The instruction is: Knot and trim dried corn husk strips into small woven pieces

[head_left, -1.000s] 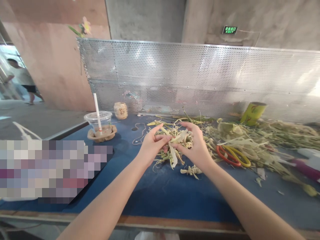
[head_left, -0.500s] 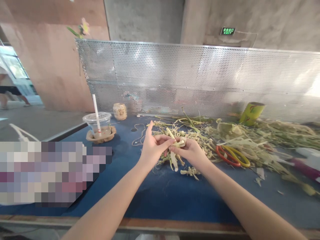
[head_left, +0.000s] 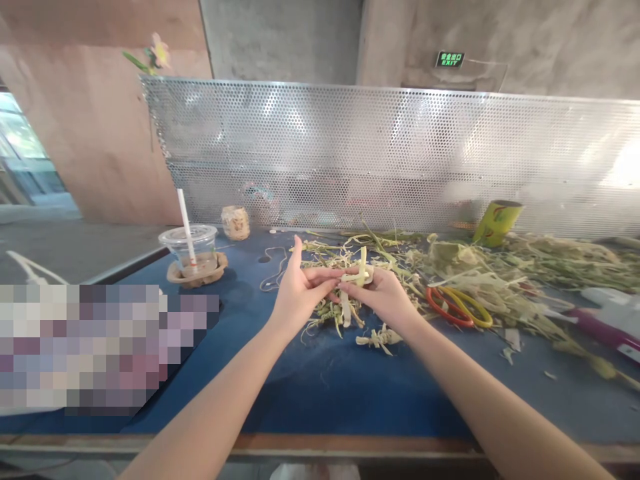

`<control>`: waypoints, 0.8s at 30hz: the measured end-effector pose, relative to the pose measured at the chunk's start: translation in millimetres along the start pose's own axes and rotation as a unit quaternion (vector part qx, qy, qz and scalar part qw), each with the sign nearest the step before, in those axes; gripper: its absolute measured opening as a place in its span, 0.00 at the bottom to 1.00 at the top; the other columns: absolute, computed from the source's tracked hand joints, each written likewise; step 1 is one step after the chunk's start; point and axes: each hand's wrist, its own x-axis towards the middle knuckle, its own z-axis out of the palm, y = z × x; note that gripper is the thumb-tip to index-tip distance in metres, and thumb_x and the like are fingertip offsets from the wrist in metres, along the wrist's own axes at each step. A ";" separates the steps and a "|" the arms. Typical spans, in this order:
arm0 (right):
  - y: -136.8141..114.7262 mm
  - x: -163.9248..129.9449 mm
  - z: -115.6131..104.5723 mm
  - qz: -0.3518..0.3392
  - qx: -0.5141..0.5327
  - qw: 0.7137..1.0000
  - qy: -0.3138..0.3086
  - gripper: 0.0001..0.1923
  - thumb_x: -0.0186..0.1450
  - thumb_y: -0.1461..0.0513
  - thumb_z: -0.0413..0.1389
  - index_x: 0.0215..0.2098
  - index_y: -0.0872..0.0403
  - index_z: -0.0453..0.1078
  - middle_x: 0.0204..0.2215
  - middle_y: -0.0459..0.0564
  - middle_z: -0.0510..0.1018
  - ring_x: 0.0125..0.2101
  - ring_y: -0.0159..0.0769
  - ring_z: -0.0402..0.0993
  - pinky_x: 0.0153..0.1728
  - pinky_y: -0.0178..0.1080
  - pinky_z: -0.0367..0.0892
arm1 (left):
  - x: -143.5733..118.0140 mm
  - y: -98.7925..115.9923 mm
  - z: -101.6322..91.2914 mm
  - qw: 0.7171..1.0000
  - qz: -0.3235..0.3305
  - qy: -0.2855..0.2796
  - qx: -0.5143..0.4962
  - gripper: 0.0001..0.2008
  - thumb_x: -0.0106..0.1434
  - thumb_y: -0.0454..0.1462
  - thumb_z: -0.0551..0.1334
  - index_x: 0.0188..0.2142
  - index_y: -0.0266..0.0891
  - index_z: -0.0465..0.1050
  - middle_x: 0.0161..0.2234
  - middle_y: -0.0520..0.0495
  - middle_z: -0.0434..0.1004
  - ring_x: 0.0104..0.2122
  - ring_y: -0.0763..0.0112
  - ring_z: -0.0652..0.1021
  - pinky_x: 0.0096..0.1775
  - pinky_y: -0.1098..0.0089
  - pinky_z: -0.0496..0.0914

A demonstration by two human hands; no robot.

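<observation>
We pinch a pale leaf strip [head_left: 356,275] between our left hand [head_left: 299,291] and right hand [head_left: 381,295], left forefinger raised. Scissors [head_left: 457,307] lie just right; the green wall sign [head_left: 449,59] reads "EXIT".

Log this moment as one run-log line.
left hand: pinching leaf strip | right hand: holding same strip | scissors: idle on table

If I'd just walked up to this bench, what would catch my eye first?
Probably the two hands meeting at the middle of the blue table: the left hand and right hand pinch a pale leaf strip between them. Behind and to the right sprawls a heap of dried leaves, with red and yellow scissors lying on it.
</observation>
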 end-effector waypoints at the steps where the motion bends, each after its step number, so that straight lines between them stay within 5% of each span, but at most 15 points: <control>1: 0.3 -0.1 0.2 -0.003 -0.007 1.000 0.001 0.12 0.49 0.58 0.61 0.30 0.55 0.70 0.24 0.44 0.74 0.26 0.31 0.70 0.29 0.34 0.66 | -0.3 0.1 -0.1 1.000 -0.001 0.003 0.006 0.53 0.52 0.28 0.63 0.59 0.43 0.18 0.32 0.45 0.77 0.24 0.71 0.76 0.26 0.70 0.73; 12: -2.1 1.1 -2.3 -0.011 -0.004 0.998 0.064 0.11 0.52 0.57 0.59 0.29 0.55 0.69 0.23 0.46 0.72 0.23 0.30 0.67 0.27 0.34 0.63 | -1.8 1.8 -3.0 0.995 -0.018 0.019 0.092 0.53 0.53 0.31 0.62 0.58 0.41 0.13 0.30 0.48 0.74 0.27 0.71 0.75 0.31 0.67 0.73; 19: 7.9 4.0 -3.2 -0.007 0.083 0.997 0.001 0.12 0.52 0.56 0.59 0.30 0.56 0.66 0.18 0.40 0.64 0.18 0.23 0.58 0.20 0.30 0.55 | -4.9 -1.8 -2.3 0.981 0.032 -0.020 0.189 0.50 0.55 0.32 0.60 0.58 0.41 0.15 0.31 0.47 0.73 0.27 0.70 0.74 0.23 0.74 0.69; 24: 10.9 4.0 -4.3 -0.007 0.048 0.998 0.028 0.12 0.52 0.56 0.59 0.26 0.56 0.64 0.15 0.39 0.62 0.16 0.24 0.56 0.19 0.31 0.53 | -5.2 -3.9 -2.4 0.983 0.018 -0.028 0.178 0.50 0.54 0.31 0.60 0.58 0.40 0.15 0.31 0.46 0.74 0.26 0.70 0.73 0.22 0.74 0.68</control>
